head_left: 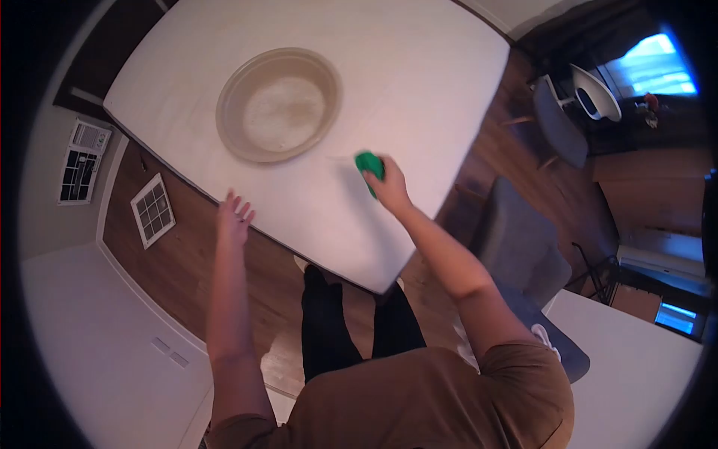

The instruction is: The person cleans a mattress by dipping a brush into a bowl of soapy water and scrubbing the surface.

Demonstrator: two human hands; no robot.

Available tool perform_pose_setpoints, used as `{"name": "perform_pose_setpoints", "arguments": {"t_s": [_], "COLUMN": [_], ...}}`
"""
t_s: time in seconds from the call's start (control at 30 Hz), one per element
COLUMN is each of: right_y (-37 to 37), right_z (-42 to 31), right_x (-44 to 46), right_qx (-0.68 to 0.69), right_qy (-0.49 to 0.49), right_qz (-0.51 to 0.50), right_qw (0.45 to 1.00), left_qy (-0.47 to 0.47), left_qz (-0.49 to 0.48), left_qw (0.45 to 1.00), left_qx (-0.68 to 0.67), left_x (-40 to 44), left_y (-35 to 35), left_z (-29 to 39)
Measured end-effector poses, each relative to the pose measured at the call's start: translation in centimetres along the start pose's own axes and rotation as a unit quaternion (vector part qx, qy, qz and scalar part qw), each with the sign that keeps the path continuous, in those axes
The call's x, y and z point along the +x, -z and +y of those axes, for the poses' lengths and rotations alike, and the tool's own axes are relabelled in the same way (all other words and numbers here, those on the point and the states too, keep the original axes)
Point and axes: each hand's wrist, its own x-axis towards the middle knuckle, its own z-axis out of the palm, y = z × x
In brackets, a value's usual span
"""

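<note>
Right hand [391, 185]: your fingers wrapped round a blurred green object [368, 165], mid-frame | Left hand [236, 215]: fingers spread at table [419, 82] edge | Grip firmly, clear of basin [232, 112], upper left-centre.

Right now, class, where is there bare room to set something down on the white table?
The white table is widest open between the basin and the right edge, beyond the right hand. A smaller patch lies between the basin and the left corner. It is most crowded between the basin and the green item in that hand.
</note>
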Motion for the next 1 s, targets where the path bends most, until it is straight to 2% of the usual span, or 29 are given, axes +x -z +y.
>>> {"name": "perform_pose_setpoints", "arguments": {"t_s": [0.1,0.17,0.23,0.33,0.37,0.4,0.47,0.5,0.57,0.6,0.63,0.7,0.73,0.8,0.83,0.9,0.97,1.0], "right_y": [-9.5,-16.3,-22.5,-27.7,-28.4,-28.2,-26.2,-25.2,-22.6,-22.1,-20.9,-18.6,-17.3,-15.0,-13.8,-10.2,-8.2,-6.9], "right_z": [-4.7,-5.0,-3.4,-0.6,0.1,0.0,-1.8,-2.6,-2.9,-1.9,-2.0,-2.5,-2.8,-3.5,-3.4,-2.2,1.6,3.8], "right_x": [11.2,17.0,20.8,22.1,21.7,21.3,21.0,20.7,19.7,19.2,18.9,16.9,15.7,13.1,11.2,6.7,0.7,-2.8], "right_qx": [-0.024,-0.088,-0.194,-0.258,-0.262,-0.252,-0.237,-0.243,-0.332,-0.347,-0.352,-0.362,-0.363,-0.265,-0.263,-0.123,-0.078,-0.089], "right_qy": [0.14,0.118,0.016,-0.069,-0.082,-0.02,0.077,0.066,0.017,0.074,0.065,0.063,0.05,0.091,0.081,0.055,0.02,-0.024], "right_qz": [0.034,0.006,-0.029,-0.036,-0.039,-0.018,0.037,0.041,-0.112,-0.058,-0.051,-0.082,-0.075,-0.032,-0.027,0.052,0.109,0.1], "right_qw": [0.989,0.989,0.981,0.963,0.961,0.967,0.968,0.967,0.936,0.933,0.932,0.926,0.928,0.959,0.961,0.99,0.991,0.991], "left_qy": [0.066,0.08,0.098,0.093,0.067,0.044,0.061,0.064,0.06,0.045,0.049,0.067,0.072,0.082,0.086,0.076,0.078,0.076], "left_qz": [-0.012,-0.014,-0.023,-0.072,-0.118,-0.165,-0.164,-0.154,-0.18,-0.201,-0.212,-0.143,-0.152,-0.112,-0.116,-0.071,-0.076,-0.077], "left_qw": [0.998,0.997,0.995,0.992,0.989,0.983,0.982,0.984,0.981,0.979,0.976,0.987,0.986,0.99,0.99,0.994,0.994,0.994], "left_qx": [0.007,0.002,0.0,-0.038,-0.054,-0.071,-0.067,-0.067,-0.035,-0.009,-0.005,0.003,0.014,-0.005,0.006,0.011,0.007,-0.005], "left_x": [7.6,10.7,12.4,13.6,13.6,13.6,14.1,14.3,15.0,15.4,15.4,14.7,14.3,13.3,12.3,10.4,10.5,10.7], "left_y": [-0.9,-2.2,-3.5,-4.3,-4.6,-4.8,-5.2,-5.3,-5.2,-5.6,-6.0,-6.2,-6.5,-6.8,-7.1,-8.1,-7.2,-7.0], "left_z": [-1.4,-1.3,-0.9,0.5,0.9,0.8,0.8,1.0,0.4,0.2,0.3,0.1,-0.3,-1.3,-1.8,-3.1,-4.5,-5.0]}}
